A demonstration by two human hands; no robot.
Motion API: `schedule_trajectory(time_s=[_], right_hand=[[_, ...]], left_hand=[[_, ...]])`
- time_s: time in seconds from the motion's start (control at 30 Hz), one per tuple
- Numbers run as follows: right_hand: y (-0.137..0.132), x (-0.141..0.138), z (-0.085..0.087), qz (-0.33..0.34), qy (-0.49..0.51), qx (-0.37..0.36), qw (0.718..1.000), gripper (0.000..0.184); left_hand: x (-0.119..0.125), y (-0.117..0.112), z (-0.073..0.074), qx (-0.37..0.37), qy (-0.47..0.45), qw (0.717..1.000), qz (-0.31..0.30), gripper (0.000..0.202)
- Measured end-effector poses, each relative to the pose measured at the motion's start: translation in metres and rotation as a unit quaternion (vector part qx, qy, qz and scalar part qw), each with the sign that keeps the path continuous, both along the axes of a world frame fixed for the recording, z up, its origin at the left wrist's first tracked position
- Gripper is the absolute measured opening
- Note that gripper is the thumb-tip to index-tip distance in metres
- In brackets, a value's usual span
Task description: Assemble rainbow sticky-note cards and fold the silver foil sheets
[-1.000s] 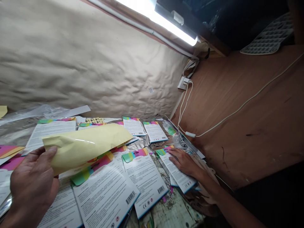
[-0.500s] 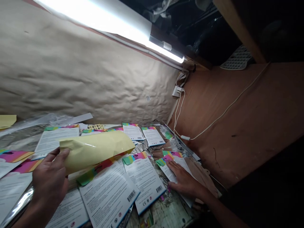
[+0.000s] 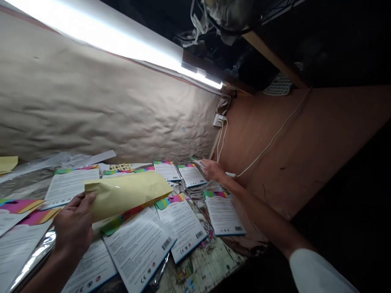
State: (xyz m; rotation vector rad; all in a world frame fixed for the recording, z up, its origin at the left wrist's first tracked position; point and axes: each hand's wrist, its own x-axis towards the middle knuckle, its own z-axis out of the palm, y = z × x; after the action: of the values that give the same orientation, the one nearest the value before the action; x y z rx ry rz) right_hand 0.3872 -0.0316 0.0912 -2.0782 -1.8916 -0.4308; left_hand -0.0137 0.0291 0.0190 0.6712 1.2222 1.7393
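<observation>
In the head view, the left hand point(image 3: 75, 221) has its grip pinched on the left end of a yellow sheet point(image 3: 131, 189), raised over printed packets point(image 3: 142, 246) and not yet set down. Several packets already lie text side up, near and far, on the surface point(image 3: 214, 256). The right hand point(image 3: 213, 170) is at the far right beside a thin pale piece point(image 3: 198, 163); whether its grip holds that, I cannot tell.

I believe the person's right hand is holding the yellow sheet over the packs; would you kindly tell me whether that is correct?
Not quite: the head view shows the left hand, not the right, holding the yellow sheet over the packs.
</observation>
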Motion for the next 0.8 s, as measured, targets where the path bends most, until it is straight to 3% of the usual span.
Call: schedule_trajectory(time_s=[0.1,0.27,0.37,0.43,0.53,0.6,0.7,0.8], right_hand=[[-0.001,0.007,-0.015,-0.042,0.033,-0.026,0.998,0.043],[-0.073,0.007,-0.068,-0.129,0.087,-0.110,0.982,0.047],[-0.112,0.005,-0.101,-0.141,0.100,-0.152,0.973,0.059],[-0.121,0.008,-0.113,-0.112,0.112,-0.173,0.972,0.065],[-0.109,0.012,-0.115,-0.021,0.143,-0.174,0.974,0.070],[-0.092,0.005,-0.106,0.014,0.168,-0.118,0.979,0.068],[-0.068,-0.028,-0.086,0.055,0.216,-0.027,0.974,0.060],[-0.051,-0.079,-0.064,0.129,0.241,0.013,0.962,0.056]], left_hand=[[0.001,-0.004,0.007,-0.030,-0.047,0.998,-0.019,0.020],[0.000,-0.005,0.005,-0.015,-0.041,0.996,-0.078,0.024],[0.002,-0.008,0.003,-0.036,-0.014,0.990,-0.135,0.033],[0.004,-0.012,0.002,-0.062,0.014,0.981,-0.186,0.037],[0.009,-0.019,0.001,-0.088,0.048,0.956,-0.275,0.039],[0.012,-0.023,-0.001,-0.083,0.050,0.944,-0.316,0.039],[0.015,-0.026,-0.004,-0.061,0.054,0.939,-0.334,0.039],[0.016,-0.029,-0.005,-0.039,0.052,0.934,-0.350,0.039]])
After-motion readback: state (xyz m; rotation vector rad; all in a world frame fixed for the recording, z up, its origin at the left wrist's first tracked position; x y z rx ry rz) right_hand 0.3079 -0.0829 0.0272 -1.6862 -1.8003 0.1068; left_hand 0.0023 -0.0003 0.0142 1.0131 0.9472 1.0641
